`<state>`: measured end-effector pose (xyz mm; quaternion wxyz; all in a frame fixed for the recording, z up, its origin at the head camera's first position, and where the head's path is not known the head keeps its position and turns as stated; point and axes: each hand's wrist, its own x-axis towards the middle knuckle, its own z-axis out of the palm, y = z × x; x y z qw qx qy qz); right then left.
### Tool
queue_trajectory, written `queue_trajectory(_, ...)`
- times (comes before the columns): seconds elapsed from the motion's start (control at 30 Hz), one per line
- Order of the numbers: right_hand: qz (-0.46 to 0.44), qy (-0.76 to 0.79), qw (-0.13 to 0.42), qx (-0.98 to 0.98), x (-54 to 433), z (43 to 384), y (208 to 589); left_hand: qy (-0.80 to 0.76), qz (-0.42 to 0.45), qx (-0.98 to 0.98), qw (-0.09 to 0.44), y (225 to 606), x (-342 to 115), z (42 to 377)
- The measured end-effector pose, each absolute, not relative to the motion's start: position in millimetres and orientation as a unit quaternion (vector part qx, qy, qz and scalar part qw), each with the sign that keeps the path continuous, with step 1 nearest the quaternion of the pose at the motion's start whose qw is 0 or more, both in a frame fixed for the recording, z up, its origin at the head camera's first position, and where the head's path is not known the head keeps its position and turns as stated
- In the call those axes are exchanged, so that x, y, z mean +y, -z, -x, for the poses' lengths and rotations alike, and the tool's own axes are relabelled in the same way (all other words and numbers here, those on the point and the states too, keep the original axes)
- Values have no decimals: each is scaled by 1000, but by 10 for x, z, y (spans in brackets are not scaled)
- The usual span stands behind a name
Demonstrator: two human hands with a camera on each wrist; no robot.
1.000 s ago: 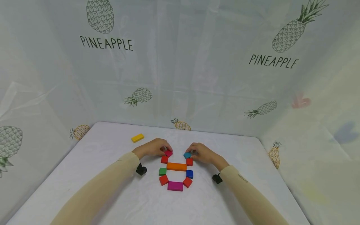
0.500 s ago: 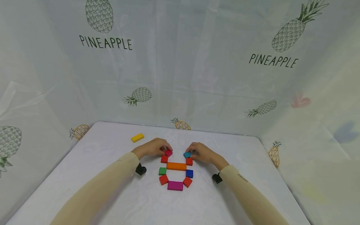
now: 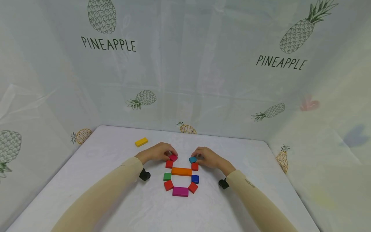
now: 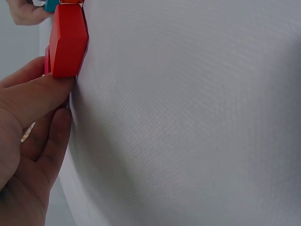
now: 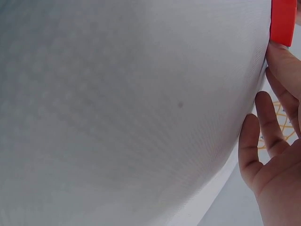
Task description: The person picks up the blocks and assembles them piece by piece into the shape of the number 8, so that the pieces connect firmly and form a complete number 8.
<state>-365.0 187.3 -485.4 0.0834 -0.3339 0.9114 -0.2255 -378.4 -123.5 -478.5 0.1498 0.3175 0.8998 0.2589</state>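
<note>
My left hand [image 3: 157, 152] pinches a pinkish-red block [image 3: 173, 158] between thumb and fingers at the far left end of a ring of coloured blocks. Opposite it, a teal block [image 3: 193, 159] is pinched by my right hand [image 3: 210, 158]. Just nearer than the pink block lies a red block [image 3: 169, 164]; in the left wrist view this red block [image 4: 69, 40] hides most of the pink one. Another red block [image 3: 195, 166] sits close before the teal one. In the right wrist view, the thumb reaches behind that red block [image 5: 283, 23], and the teal block is hidden.
An orange bar [image 3: 181, 171] spans the ring's middle. Nearer are a green block [image 3: 167, 176], a blue block [image 3: 195, 179], two tilted red blocks and a magenta bar [image 3: 180, 192]. A yellow block [image 3: 141, 142] lies apart at the back left of the white-covered table [image 3: 232, 206].
</note>
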Motion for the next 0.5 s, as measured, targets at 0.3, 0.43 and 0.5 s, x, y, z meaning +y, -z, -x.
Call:
queue_trajectory(0.3, 333, 229, 84, 911, 1871, 3641, 4841, -258, -321, 899, 147, 4798, -1239, 3787)
queue_trajectory(0.43, 335, 225, 82, 911, 1871, 3641, 4842, -256, -318, 901, 146, 4805, -1240, 3793)
queue_trajectory(0.5, 336, 225, 81, 911, 1872, 3644, 4843, -256, -316, 902, 146, 4809, -1244, 3796)
